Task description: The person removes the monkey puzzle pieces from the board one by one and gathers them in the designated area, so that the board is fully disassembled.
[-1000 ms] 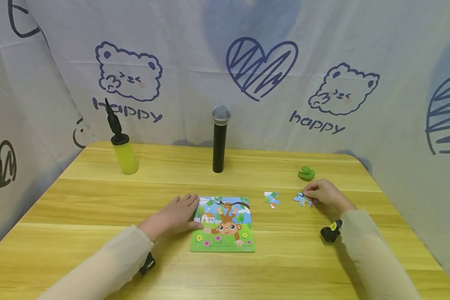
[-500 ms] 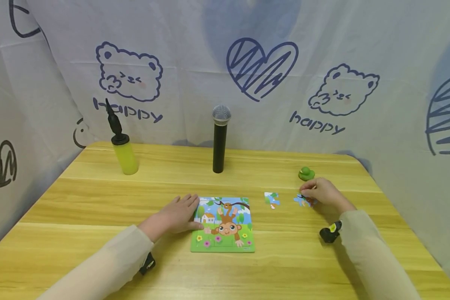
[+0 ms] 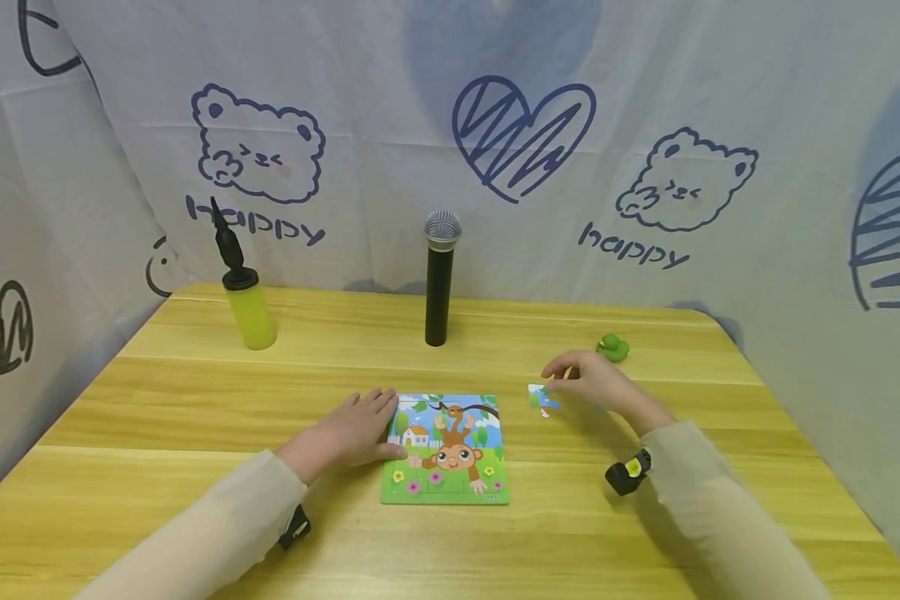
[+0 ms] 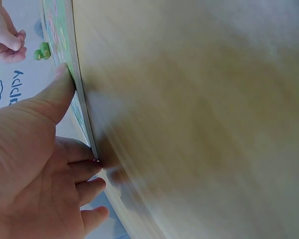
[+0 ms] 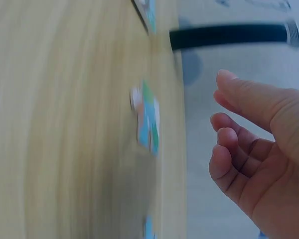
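A monkey picture puzzle (image 3: 450, 490) lies flat at the middle of the table. My left hand (image 3: 351, 433) rests along its left side, thumb on the board's edge and fingers stretched toward the far corner. To the right, my right hand (image 3: 600, 387) hovers by a loose puzzle piece (image 3: 537, 398), fingers loosely bent. The right wrist view has nothing between the thumb and fingers of this hand (image 5: 259, 154), and the piece (image 5: 148, 122) lies on the wood beyond them. Another puzzle piece (image 5: 148, 228) shows only in part; in the head view my right hand mostly hides it.
A black microphone (image 3: 437, 292) stands upright behind the puzzle. Farther left is a yellow hand pump (image 3: 250, 315) with a black nozzle. A small green toy duck (image 3: 612, 347) sits behind my right hand. Patterned cloth (image 3: 390, 125) hangs beyond the table's far edge.
My right hand has left the farther-right puzzle piece and moved left, close to the other loose piece. My left hand and the puzzle have stayed put.
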A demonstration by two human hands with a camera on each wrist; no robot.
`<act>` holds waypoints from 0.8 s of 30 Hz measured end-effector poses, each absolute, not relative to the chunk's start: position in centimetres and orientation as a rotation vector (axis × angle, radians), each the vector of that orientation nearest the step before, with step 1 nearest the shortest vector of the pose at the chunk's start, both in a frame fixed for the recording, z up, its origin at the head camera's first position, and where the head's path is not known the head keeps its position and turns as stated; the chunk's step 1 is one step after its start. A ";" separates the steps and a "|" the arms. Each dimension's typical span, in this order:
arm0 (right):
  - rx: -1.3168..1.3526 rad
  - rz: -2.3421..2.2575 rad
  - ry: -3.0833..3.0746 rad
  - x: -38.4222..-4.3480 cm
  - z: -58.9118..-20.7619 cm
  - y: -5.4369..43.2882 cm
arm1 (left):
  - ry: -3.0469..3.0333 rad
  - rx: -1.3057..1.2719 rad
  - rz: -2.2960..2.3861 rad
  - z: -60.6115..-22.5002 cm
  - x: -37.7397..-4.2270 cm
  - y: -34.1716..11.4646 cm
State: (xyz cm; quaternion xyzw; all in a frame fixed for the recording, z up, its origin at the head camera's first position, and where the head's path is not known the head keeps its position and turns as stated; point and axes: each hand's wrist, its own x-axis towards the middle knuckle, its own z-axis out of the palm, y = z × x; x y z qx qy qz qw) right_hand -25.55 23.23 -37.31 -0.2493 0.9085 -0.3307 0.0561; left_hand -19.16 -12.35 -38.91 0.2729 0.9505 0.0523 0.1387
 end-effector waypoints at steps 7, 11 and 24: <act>-0.831 -0.977 2.647 -24.2 -37.4 19.4 | 2.749 0.791 0.149 -38.9 -19.0 -12.4; -0.912 -0.911 2.601 -23.7 -37.8 17.6 | 2.748 0.799 0.149 -38.9 -19.0 -12.5; -1.084 -0.756 2.539 -23.1 -39.2 13.9 | 2.747 0.793 0.161 -38.7 -19.0 -12.4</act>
